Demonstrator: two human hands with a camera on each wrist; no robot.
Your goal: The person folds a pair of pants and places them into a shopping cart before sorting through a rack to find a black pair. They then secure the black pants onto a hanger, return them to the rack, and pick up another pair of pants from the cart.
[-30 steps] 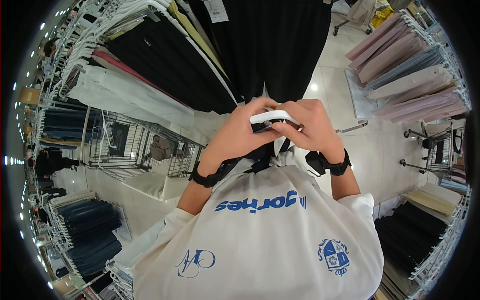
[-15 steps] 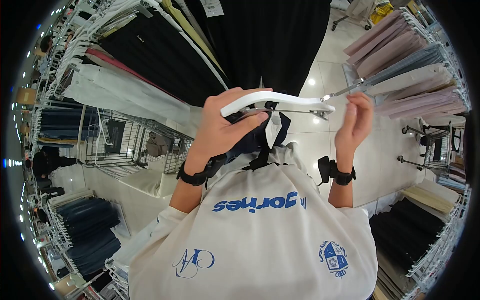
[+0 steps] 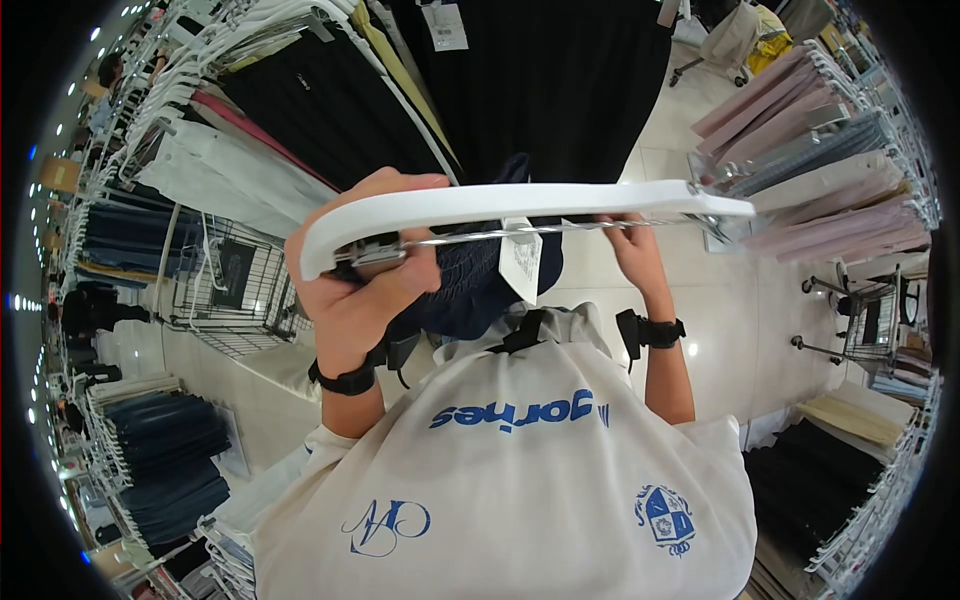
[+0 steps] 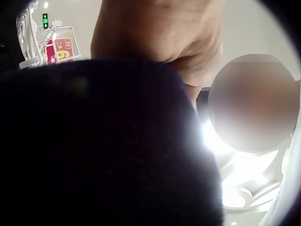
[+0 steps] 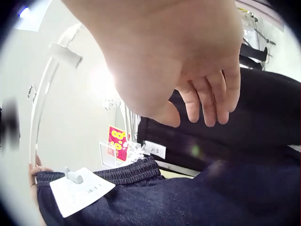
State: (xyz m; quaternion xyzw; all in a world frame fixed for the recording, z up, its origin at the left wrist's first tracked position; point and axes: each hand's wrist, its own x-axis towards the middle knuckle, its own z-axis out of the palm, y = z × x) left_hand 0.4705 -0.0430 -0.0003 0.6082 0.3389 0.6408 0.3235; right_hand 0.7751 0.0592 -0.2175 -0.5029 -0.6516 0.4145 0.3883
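My left hand (image 3: 360, 265) grips one end of a white hanger (image 3: 520, 203), with its thumb at the metal clip (image 3: 375, 258) there. Navy trousers (image 5: 127, 188) with a gathered elastic waistband hang at that end, a white tag (image 5: 82, 190) on the waist. The hanger's other clip (image 3: 725, 228) holds no cloth. My right hand (image 3: 632, 255) is beside the metal rod, fingers loosely bent and nothing in them; the right wrist view shows this hand (image 5: 188, 61) above the trousers. Dark cloth (image 4: 94, 150) fills most of the left wrist view.
Black trousers (image 3: 540, 90) hang on the rack in front, with more garments (image 3: 240, 170) to the left. A wire cart (image 3: 230, 290) stands at left. Pink and grey garments (image 3: 800, 120) hang at right, another cart (image 3: 865, 320) below them. Tiled floor (image 3: 720, 330) lies between.
Both hands were together at the hanger, then parted. The left hand has moved left and nearer with the hanger, now larger in view. The right hand swung out right, then back in below the rod.
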